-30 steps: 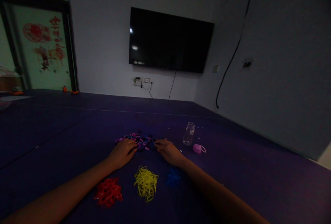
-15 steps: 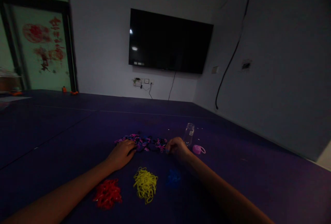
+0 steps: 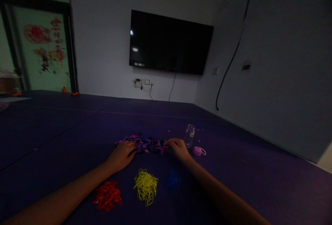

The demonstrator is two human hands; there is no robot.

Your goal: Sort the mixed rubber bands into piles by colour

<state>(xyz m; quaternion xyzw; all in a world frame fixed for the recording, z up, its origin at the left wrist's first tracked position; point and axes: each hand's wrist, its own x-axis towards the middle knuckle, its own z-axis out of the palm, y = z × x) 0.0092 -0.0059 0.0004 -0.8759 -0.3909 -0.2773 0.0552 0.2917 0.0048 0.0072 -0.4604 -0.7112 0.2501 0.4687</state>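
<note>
Bands (image 3: 142, 143): pink, dark and blue loops are lying tangled on the purple surface (image 3: 64, 142), reaching from one hand to the other; a snag could be dragging neighbours along with any loop being pulled.
Left hand (image 3: 121, 155): its fingers are curving over the pile's near-left edge; from where I'm standing, I can't tell whether they are gripping anything. Pressing down could be hiding loops.
Right hand (image 3: 180, 149): its fingertips are bunching narrowly at the right-hand clump; I can't tell whether they are pinching a band.
Bottle (image 3: 190, 136): standing upright and uncapped just beside that hand; a stray knuckle could be tipping it.
Pink lid (image 3: 197, 151): lying near the bottle, where a nudge could be sending it sliding.
Red pile (image 3: 107, 195), yellow pile (image 3: 146, 187), blue pile (image 3: 173, 179): sitting between the forearms, where a dropping elbow could be scattering them.
</note>
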